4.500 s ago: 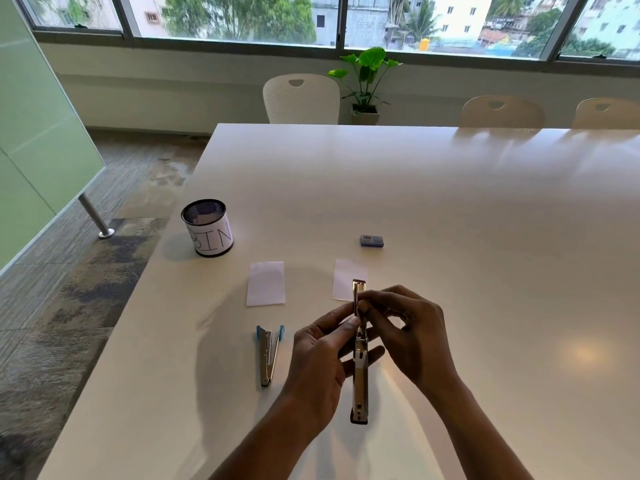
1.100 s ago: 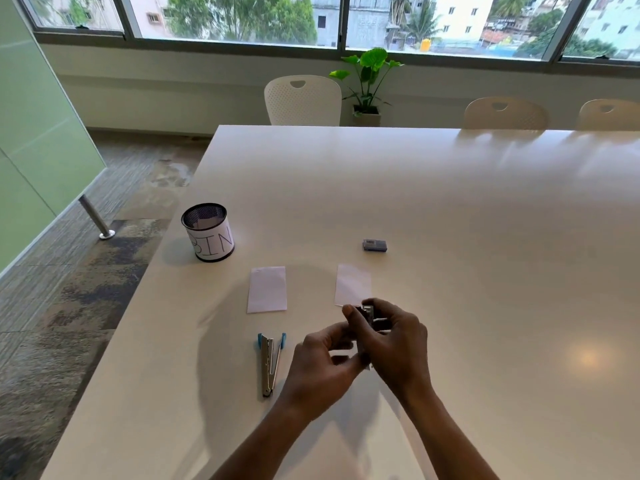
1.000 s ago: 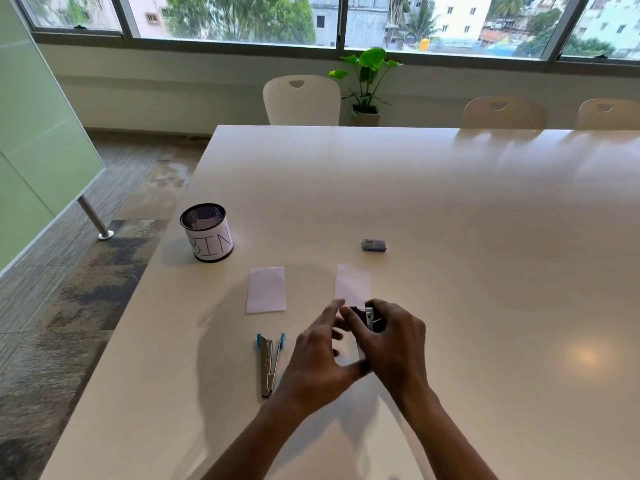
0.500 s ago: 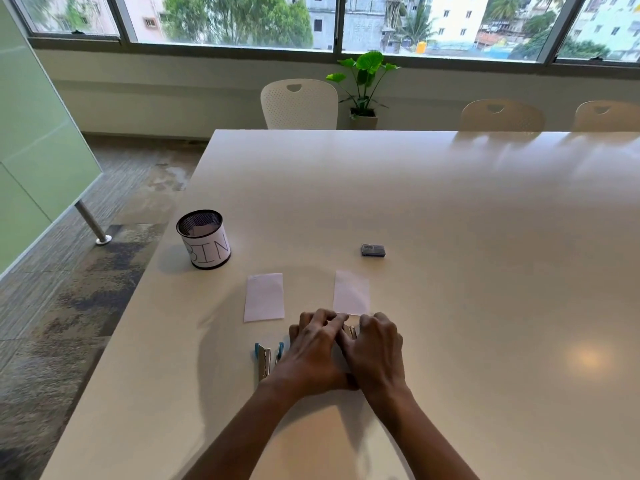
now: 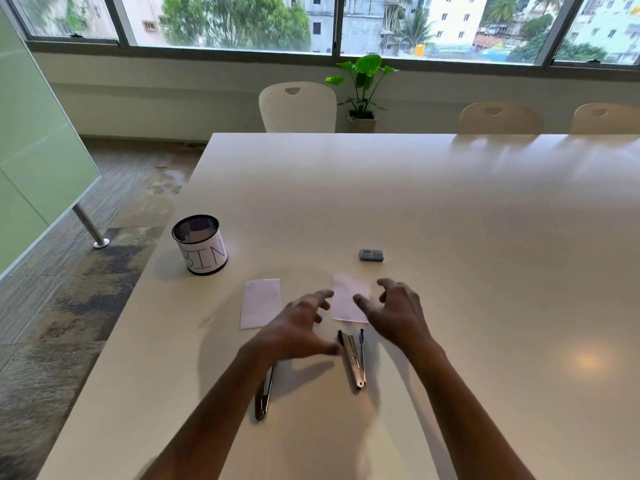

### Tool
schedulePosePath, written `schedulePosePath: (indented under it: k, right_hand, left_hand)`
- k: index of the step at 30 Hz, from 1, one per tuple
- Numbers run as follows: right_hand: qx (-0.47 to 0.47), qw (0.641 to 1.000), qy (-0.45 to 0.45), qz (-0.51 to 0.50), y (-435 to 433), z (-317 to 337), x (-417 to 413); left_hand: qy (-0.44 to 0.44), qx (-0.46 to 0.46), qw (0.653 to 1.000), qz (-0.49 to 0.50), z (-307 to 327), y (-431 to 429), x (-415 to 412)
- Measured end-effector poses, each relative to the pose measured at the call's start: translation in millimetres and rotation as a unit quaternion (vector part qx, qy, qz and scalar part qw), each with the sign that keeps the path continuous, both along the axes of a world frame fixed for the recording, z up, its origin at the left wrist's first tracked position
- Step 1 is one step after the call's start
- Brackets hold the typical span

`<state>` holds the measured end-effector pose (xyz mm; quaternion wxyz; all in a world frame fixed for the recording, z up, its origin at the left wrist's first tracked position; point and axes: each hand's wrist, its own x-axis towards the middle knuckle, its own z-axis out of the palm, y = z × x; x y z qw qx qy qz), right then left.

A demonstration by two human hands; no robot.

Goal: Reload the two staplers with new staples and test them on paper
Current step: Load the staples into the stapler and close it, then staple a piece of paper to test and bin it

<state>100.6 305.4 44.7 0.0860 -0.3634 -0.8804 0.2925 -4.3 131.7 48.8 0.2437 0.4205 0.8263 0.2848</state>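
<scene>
Glossy white table (image 5: 450, 220) beneath windows (image 5: 235, 19); left hand (image 5: 298, 327) and right hand (image 5: 398, 317) hover, grips spread.

White table (image 5: 450, 202), chairs (image 5: 298, 107), windows (image 5: 225, 20)

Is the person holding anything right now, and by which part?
Nothing is held. The left hand and right hand hover open above the white table; the silver-and-black metal stapler lies between them.
</scene>
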Motion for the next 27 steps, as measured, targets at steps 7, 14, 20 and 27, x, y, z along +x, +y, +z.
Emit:
schedulePosePath:
  k: [7,14,20,27]
  right_hand:
    - [-0.001,0.999,-0.033,-0.021,26,-17,-40]
    - [-0.029,0.996,0.071,-0.037,23,-24,-42]
    - [-0.049,0.98,0.193,0.005,23,-18,-32]
    - [-0.187,0.933,0.299,0.073,27,22,-22]
  left_hand:
    - [0.082,0.013,0.984,0.156,-17,46,-15]
    - [0.104,0.0,0.977,0.187,-19,52,-13]
    - [0.077,0.036,0.977,0.197,-19,49,-12]
    - [-0.054,0.193,0.954,0.223,11,38,-20]
